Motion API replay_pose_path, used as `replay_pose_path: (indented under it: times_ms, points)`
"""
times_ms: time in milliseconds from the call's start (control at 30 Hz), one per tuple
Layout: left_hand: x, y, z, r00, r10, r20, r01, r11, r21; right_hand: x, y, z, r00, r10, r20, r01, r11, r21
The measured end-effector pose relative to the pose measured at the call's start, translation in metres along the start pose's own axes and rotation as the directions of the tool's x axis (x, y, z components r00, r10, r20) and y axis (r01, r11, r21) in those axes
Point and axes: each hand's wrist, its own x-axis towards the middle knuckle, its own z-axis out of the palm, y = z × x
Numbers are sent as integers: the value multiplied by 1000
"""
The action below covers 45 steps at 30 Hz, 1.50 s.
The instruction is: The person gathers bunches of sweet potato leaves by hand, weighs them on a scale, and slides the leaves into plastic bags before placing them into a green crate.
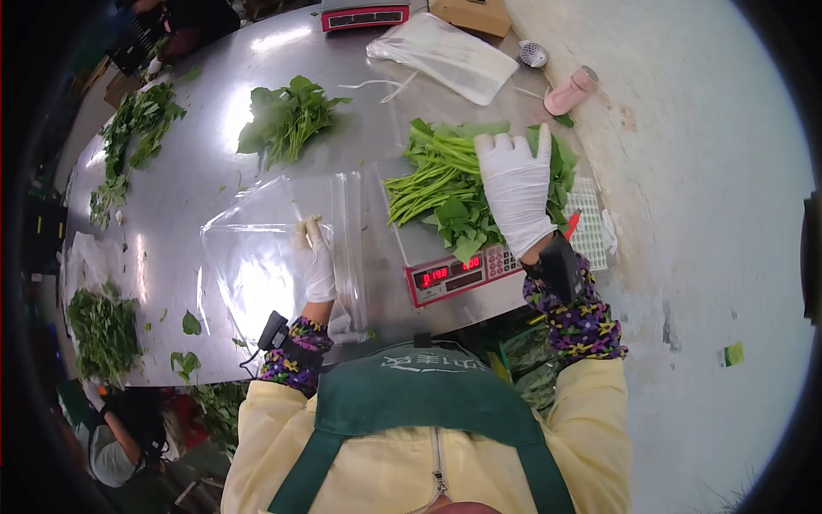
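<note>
the right hand (514, 193), in a thin white glove, lies flat with fingers spread and released on a bundle of leafy greens (428, 188), pressing down rather than gripping. the bundle has long, smooth, pale green stems lying side by side and broad, soft, pointed leaves at both ends. it rests on the flat metal pan of a scale (445, 276), whose front panel is red-edged with glowing red digits and a small keypad.

the left hand (318, 257), also in a white glove, rests on a stack of clear plastic bags (257, 257) just left of the scale. its fingertips are drawn together at a bag's upper edge, but i cannot tell whether they pinch the film. the bags are glossy, rectangular and slightly wrinkled. both wrists wear flower-print cuffs with a small black device strapped on.

everything sits on a shiny, rounded steel worktop (214, 94) that mirrors the light. farther back lies a second bunch of greens (287, 116), with looser leafy sprigs (137, 128) along the left edge and a dark heap (103, 330) nearer. a limp plastic bag (445, 56), a pink cylinder (572, 90) and a white gridded tray (591, 223) are on the right side. another person (116, 437) crouches at lower left.
</note>
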Motion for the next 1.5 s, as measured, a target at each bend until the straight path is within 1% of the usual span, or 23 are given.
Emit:
replay_pose_path:
  times_ms: [33, 67, 133, 167, 200, 233, 300, 333, 367, 433, 467, 533, 567, 667, 733, 767, 867, 900, 1033, 1100, 1267, 1433, 1500]
  points:
    - [-5, 4, -3, 982, 181, -51, -168, 967, 194, 2, -3, -4, 998, -57, -11, 57, 997, 49]
    - [-9, 9, -4, 930, 361, -66, -310, 868, 387, 4, -8, -1, 998, -60, -13, 61, 997, 50]
    - [-20, 34, 3, 926, 372, -64, -320, 863, 392, 1, -20, 19, 978, -200, -59, 208, 951, 229]
    - [-25, 47, 13, 870, 492, 10, -460, 805, 375, -3, -25, 35, 966, -258, 32, 237, 923, 304]
    - [-30, 60, 23, 793, 603, 83, -591, 729, 346, -10, -29, 58, 965, -259, 30, 238, 922, 305]
    - [-34, 74, 34, 742, 633, 222, -661, 634, 400, -18, -32, 81, 947, -306, 97, 245, 884, 398]
    - [-35, 86, 62, 638, 615, 464, -766, 442, 467, -21, -31, 97, 897, -372, 238, 202, 825, 527]
    - [-31, 85, 76, 594, 574, 564, -800, 351, 486, -18, -30, 94, 897, -374, 235, 205, 824, 529]
    - [-25, 82, 89, 597, 572, 563, -798, 351, 490, -16, -29, 90, 897, -373, 237, 202, 823, 530]
    - [-13, 71, 110, 584, 435, 686, -812, 305, 498, -18, -30, 90, 897, -370, 243, 195, 823, 534]
    - [-7, 61, 118, 582, 434, 687, -813, 304, 497, -18, -30, 93, 893, -377, 245, 199, 819, 538]
    - [1, 44, 127, 580, 430, 692, -807, 189, 559, -19, -27, 96, 891, -382, 247, 200, 817, 541]
    - [2, 38, 128, 563, 473, 677, -812, 164, 560, -19, -25, 96, 891, -392, 229, 203, 794, 573]
    - [7, 37, 128, 555, 476, 683, -819, 164, 550, -16, -10, 74, 882, -416, 222, 186, 740, 647]
    - [7, 36, 131, 549, 495, 673, -820, 163, 549, -17, 3, 61, 936, -351, 41, 246, 730, 637]
    - [8, 36, 131, 543, 515, 663, -820, 152, 553, -22, 6, 63, 930, -336, 146, 194, 789, 583]
    - [9, 35, 133, 515, 531, 673, -830, 114, 545, -53, 4, 109, 928, -302, 220, 127, 809, 573]
    - [8, 37, 133, 499, 522, 692, -840, 94, 535, -55, 1, 111, 935, -276, 221, 81, 775, 626]
    - [6, 49, 126, 506, 504, 700, -844, 124, 521, -51, 6, 101, 928, -279, 246, 78, 792, 606]
    - [0, 65, 118, 561, 428, 708, -827, 254, 502, -42, 13, 84, 944, -266, 194, 83, 762, 642]
    - [-6, 77, 104, 588, 407, 699, -809, 293, 510, -30, 24, 51, 983, -181, 37, 111, 743, 660]
    - [-8, 80, 83, 583, 412, 700, -811, 348, 471, -24, 27, 16, 995, -65, -82, 100, 810, 577]
    - [-9, 81, 70, 611, 483, 627, -792, 390, 471, -27, 27, 8, 993, -51, -105, 103, 812, 575]
